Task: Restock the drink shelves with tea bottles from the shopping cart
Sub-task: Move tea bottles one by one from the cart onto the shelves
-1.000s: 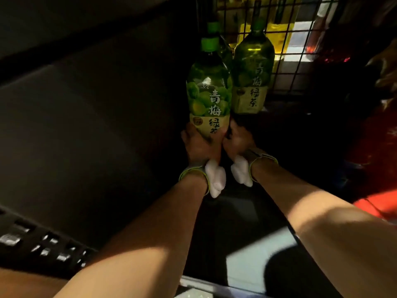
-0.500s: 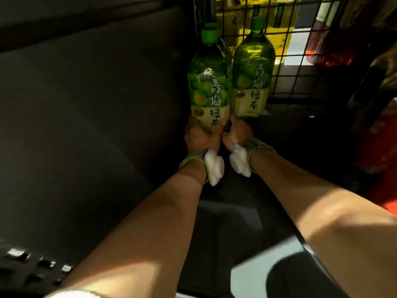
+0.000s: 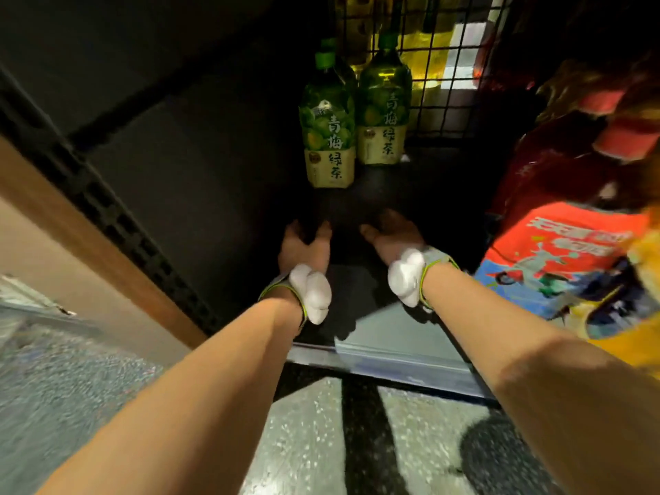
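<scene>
Dark shelf [image 3: 410,209] carries two tea bottles [image 3: 330,137] upright at twelve o'clock, pushed against the rear grid [image 3: 446,66], likely leaving room in front. Left hand [image 3: 303,244] and right hand [image 3: 393,237] hover empty, fingers relaxed.

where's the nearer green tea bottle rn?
Head view: the nearer green tea bottle stands upright on the dark shelf, just left of and in front of the second bottle by the wire grid, beyond both hands.

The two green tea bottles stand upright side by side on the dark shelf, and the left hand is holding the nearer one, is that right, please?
Not quite. The head view shows the left hand empty, short of the nearer bottle. Both bottles, with the farther one, do stand upright side by side on the dark shelf.
</scene>
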